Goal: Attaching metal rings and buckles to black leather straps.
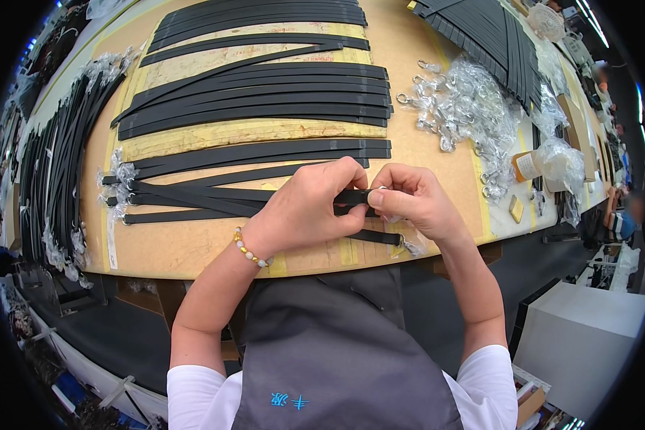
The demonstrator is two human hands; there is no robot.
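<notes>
My left hand (312, 204) and my right hand (414, 198) meet over the near edge of the tan worktable (193, 247). Both pinch the end of one black strap (193, 195) that runs off to the left. A small metal ring shows between my right fingertips at the strap's end. A second strap (376, 236) with a plastic-wrapped metal clasp lies just under my hands. My left wrist wears a bead bracelet (251, 251).
Rows of black straps (258, 93) cover the table's middle and back. A heap of plastic-bagged metal clasps (469, 107) lies at the right. More bundled straps (68, 158) lie at the left, dark strips (487, 32) at the back right. A white box (580, 337) stands on the floor at the right.
</notes>
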